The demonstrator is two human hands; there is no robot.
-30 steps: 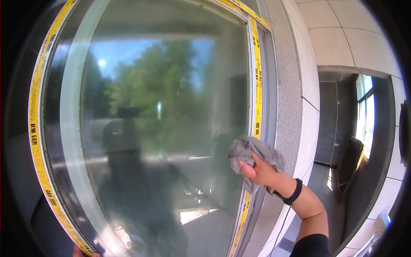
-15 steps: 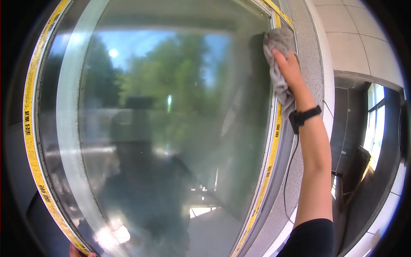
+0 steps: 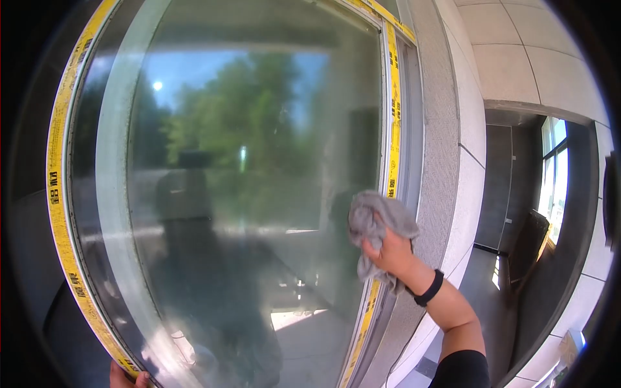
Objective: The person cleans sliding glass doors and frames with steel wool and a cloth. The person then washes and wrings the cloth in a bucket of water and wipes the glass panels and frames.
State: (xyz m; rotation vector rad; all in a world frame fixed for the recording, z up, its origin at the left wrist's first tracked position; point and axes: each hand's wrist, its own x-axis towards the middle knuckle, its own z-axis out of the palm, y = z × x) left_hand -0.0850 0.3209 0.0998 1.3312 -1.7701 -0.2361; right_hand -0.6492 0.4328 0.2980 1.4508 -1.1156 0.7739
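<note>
A crumpled grey cloth [image 3: 383,212] is bunched in my right hand [image 3: 391,251], pressed against the right edge of the glass pane [image 3: 259,194] and its taped frame. A black band circles that wrist. At the bottom left, the fingers of my left hand [image 3: 128,378] are wrapped round the lower corner of the yellow-taped frame [image 3: 59,213]; the rest of that hand is out of view. The glass reflects trees, sky and a dark silhouette.
Right of the frame runs a grey stone border [image 3: 440,129], then pale wall tiles [image 3: 498,64]. Beyond them an opening shows a dark room with a bright window [image 3: 553,174] and a dark leaning panel [image 3: 529,249]. A thin cable hangs below my right arm.
My right hand and the cloth were lower on the frame's right side, rose near its top corner, and are now back down at mid-height. My left hand stays at the lower left corner.
</note>
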